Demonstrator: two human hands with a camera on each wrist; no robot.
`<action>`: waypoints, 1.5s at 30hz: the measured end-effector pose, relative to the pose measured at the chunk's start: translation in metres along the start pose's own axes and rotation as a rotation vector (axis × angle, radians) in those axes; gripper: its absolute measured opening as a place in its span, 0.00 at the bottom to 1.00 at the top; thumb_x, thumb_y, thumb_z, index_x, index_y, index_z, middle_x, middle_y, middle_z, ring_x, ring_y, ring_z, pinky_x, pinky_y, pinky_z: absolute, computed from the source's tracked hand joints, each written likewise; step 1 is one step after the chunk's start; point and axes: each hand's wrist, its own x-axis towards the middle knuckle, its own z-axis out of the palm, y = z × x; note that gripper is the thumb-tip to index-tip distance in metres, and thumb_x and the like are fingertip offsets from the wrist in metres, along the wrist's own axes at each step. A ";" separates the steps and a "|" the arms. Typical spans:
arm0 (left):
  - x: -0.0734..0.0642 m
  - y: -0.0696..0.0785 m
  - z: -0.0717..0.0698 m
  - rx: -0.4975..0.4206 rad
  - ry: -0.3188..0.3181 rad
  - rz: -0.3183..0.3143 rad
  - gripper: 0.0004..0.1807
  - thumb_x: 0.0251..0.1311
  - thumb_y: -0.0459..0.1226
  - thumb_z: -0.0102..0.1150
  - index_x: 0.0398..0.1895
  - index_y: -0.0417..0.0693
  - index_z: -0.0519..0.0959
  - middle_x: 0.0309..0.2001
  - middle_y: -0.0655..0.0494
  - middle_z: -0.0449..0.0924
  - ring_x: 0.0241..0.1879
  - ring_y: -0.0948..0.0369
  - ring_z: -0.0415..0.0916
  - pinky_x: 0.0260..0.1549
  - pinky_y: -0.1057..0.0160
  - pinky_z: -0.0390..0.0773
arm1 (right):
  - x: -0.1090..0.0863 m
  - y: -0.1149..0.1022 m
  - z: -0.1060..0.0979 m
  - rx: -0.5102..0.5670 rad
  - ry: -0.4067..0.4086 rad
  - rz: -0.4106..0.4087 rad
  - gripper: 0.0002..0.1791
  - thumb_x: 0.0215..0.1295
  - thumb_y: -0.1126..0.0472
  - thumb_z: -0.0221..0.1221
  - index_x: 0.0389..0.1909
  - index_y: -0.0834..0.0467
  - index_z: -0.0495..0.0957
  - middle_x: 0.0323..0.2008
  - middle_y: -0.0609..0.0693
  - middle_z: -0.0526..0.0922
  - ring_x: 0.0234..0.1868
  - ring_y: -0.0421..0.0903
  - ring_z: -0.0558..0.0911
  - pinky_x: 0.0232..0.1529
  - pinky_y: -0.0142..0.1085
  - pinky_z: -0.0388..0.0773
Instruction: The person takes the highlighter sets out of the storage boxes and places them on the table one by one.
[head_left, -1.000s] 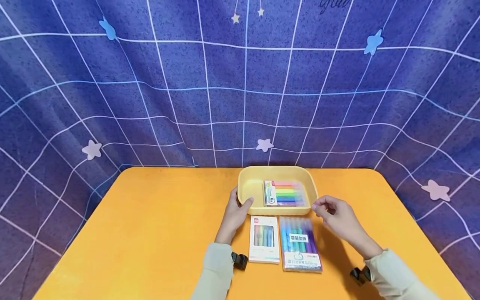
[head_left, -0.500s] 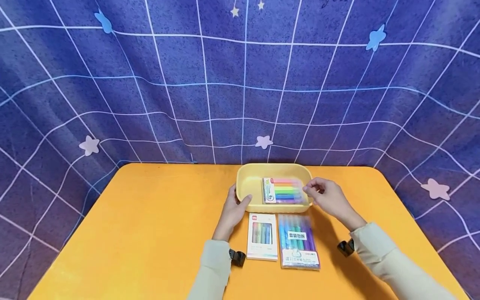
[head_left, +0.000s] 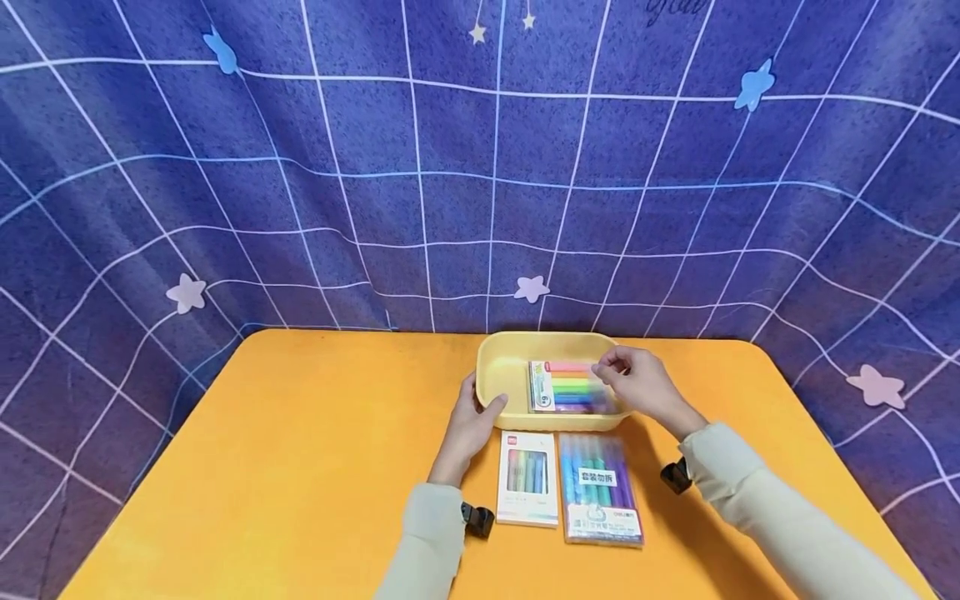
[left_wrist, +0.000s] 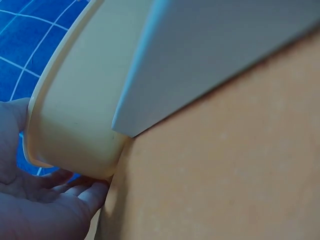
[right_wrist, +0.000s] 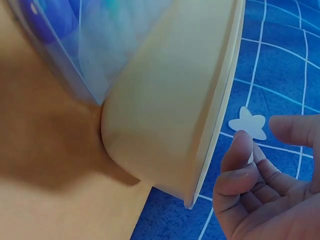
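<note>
My left hand [head_left: 467, 427] grips the left end of a yellow plastic storage basket [head_left: 504, 375], thumb over the rim and fingers along the outside wall. Inside the basket lies a clear pack of rainbow-coloured highlighters [head_left: 570, 385] with a white label at its left end. Over the basket's right side, my right hand [head_left: 643, 385] hovers with loosely curled fingers above the right part of that pack. The right wrist view shows the thumb and forefinger of this hand [right_wrist: 272, 185] apart, with nothing between them, beyond the basket rim [right_wrist: 215, 115].
In front of the basket, a white box [head_left: 527, 500] with a window of coloured pens lies beside a clear pack of blue, green and purple pens [head_left: 600, 492]. The orange table [head_left: 337, 467] ends at a blue grid-patterned curtain [head_left: 375, 208].
My right hand has moved left from beside the basket's right rim to over its inside. My left hand keeps its grip, and the packs lie where they were.
</note>
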 end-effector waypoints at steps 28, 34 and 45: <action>0.002 -0.001 0.002 0.006 -0.001 0.006 0.39 0.70 0.46 0.58 0.80 0.53 0.52 0.76 0.45 0.62 0.74 0.46 0.64 0.72 0.43 0.65 | 0.038 -0.009 0.007 -0.037 -0.121 0.003 0.11 0.70 0.55 0.60 0.38 0.60 0.81 0.34 0.56 0.84 0.31 0.45 0.77 0.35 0.35 0.75; 0.003 -0.002 0.002 -0.004 0.002 -0.004 0.40 0.70 0.46 0.58 0.80 0.53 0.52 0.77 0.46 0.61 0.75 0.47 0.63 0.73 0.44 0.64 | 0.045 -0.004 0.009 -0.072 -0.089 0.018 0.12 0.69 0.55 0.60 0.36 0.61 0.81 0.30 0.54 0.83 0.29 0.45 0.78 0.34 0.34 0.73; 0.004 -0.002 0.001 0.002 0.006 0.013 0.39 0.70 0.46 0.58 0.79 0.53 0.53 0.77 0.46 0.62 0.74 0.48 0.64 0.73 0.45 0.65 | 0.058 0.006 0.012 -0.127 -0.108 0.035 0.12 0.68 0.54 0.60 0.34 0.60 0.81 0.31 0.54 0.84 0.32 0.47 0.79 0.37 0.35 0.74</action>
